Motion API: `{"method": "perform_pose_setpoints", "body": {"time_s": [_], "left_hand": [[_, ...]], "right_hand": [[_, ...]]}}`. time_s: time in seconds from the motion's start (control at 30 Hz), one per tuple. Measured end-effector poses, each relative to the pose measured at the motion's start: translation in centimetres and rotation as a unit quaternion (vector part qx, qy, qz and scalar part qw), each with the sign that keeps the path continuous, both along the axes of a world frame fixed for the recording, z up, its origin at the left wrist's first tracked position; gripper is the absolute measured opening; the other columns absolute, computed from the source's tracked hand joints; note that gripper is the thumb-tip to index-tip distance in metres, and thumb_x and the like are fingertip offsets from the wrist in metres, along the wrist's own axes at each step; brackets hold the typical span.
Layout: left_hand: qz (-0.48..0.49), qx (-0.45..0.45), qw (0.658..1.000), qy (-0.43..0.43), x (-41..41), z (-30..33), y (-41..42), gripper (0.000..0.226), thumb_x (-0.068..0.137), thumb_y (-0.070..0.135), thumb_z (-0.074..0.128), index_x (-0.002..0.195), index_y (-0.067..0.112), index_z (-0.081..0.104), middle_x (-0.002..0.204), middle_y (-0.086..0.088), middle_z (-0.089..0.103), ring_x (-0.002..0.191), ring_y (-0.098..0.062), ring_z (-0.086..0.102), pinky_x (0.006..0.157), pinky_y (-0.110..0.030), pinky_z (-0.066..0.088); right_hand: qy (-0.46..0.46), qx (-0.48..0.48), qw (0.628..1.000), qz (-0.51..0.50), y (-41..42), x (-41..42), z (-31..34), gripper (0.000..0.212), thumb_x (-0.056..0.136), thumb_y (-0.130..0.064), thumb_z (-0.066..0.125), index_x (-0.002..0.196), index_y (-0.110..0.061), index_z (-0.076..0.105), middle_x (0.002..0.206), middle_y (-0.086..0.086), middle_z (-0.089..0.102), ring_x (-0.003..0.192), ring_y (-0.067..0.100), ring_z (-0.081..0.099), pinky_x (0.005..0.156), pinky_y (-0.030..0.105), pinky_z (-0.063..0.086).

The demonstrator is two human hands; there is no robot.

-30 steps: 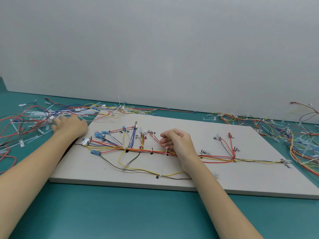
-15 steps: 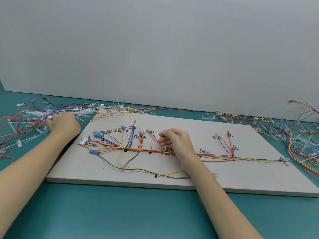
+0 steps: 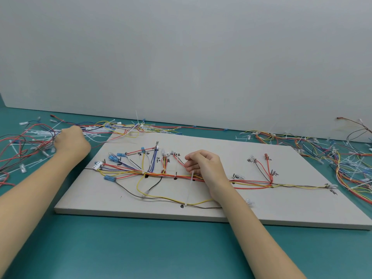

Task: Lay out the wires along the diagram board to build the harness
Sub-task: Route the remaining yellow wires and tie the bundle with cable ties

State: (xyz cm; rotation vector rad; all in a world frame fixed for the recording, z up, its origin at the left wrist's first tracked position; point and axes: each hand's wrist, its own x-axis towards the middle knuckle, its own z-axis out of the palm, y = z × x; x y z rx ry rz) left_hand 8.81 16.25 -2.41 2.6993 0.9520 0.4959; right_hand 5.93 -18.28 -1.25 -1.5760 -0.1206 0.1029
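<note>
The board (image 3: 281,202) lies flat on the teal worktop (image 3: 141,248), with the harness (image 3: 201,177) laid along its drawn lines: a red, orange and yellow trunk running left to right, and branches fanning up to blue and white connectors near the left end.

The right hand (image 3: 205,168) rests on the trunk near the board's middle, as it did a second ago. Its fingers (image 3: 191,158) are curled together over the wires; whether they actually pinch a wire or the white tie (image 3: 190,188) that hangs just beside them cannot be told.

The left hand (image 3: 70,141) has moved. A second ago it lay at the board's left edge; now it is farther left and back, off the board, its back to the camera, in the loose pile (image 3: 30,141) of wires and white ties on the worktop. Its fingers are hidden behind the hand, so their state cannot be told.

A second tangle (image 3: 342,158) of wires lies off the board's right side, below the grey wall (image 3: 181,57).
</note>
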Motion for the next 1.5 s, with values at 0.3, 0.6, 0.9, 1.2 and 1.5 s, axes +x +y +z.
{"method": "perform_pose_setpoints", "body": {"time_s": [0.3, 0.6, 0.9, 1.2, 1.5], "left_hand": [[0.038, -0.056, 0.996, -0.059, 0.0, 0.9, -0.8, 0.048, 0.088, 0.002, 0.055, 0.128, -0.009, 0.032, 0.13, -0.038, 0.04, 0.118, -0.055, 0.044, 0.093, -0.057, 0.041], [0.125, -0.31, 0.881, -0.334, -0.2, 2.8, -1.6, 0.022, 0.089, 0.004, 0.04, 0.101, 0.022, 0.038, 0.131, -0.017, 0.051, 0.113, -0.032, 0.054, 0.091, -0.04, 0.043], [0.038, 0.012, 0.937, -0.348, -2.8, 1.4, -1.6, 0.038, 0.07, -0.008, 0.036, 0.105, 0.007, 0.043, 0.115, -0.025, 0.048, 0.107, -0.043, 0.043, 0.083, -0.051, 0.036], [-0.009, 0.032, 0.989, -0.144, -2.8, 5.5, -4.3, 0.023, 0.082, 0.004, 0.048, 0.099, 0.011, 0.062, 0.111, -0.026, 0.059, 0.113, -0.042, 0.042, 0.091, -0.047, 0.036], [-0.28, -0.43, 0.835, -0.199, -4.2, 5.8, -16.2, 0.02, 0.093, 0.011, 0.061, 0.08, 0.025, 0.056, 0.086, 0.006, 0.06, 0.075, -0.007, 0.052, 0.065, -0.025, 0.04]], "right_hand": [[0.0, -0.004, 1.0, 0.003, -0.1, 0.0, 0.0, 0.018, 0.09, -0.004, 0.053, 0.082, -0.004, 0.068, 0.066, 0.007, 0.066, 0.057, 0.013, 0.06, 0.053, 0.017, 0.048], [0.02, 0.021, 1.0, 0.0, -0.1, -0.2, 0.4, 0.018, 0.09, -0.002, 0.051, 0.081, -0.002, 0.066, 0.065, 0.01, 0.064, 0.055, 0.015, 0.058, 0.05, 0.017, 0.047], [0.028, 0.033, 0.999, -0.008, -0.1, -0.3, 0.5, 0.019, 0.09, -0.002, 0.05, 0.081, -0.002, 0.066, 0.063, 0.009, 0.064, 0.056, 0.017, 0.058, 0.05, 0.018, 0.048], [0.025, 0.087, 0.994, -0.053, -0.4, -0.2, 0.6, 0.017, 0.09, -0.003, 0.052, 0.081, -0.002, 0.066, 0.064, 0.01, 0.065, 0.057, 0.02, 0.06, 0.055, 0.025, 0.05], [-0.004, 0.112, 0.994, -0.017, -1.0, -0.4, 1.5, 0.017, 0.09, -0.021, 0.066, 0.091, -0.005, 0.073, 0.076, 0.007, 0.071, 0.067, 0.017, 0.064, 0.062, 0.025, 0.054]]}}
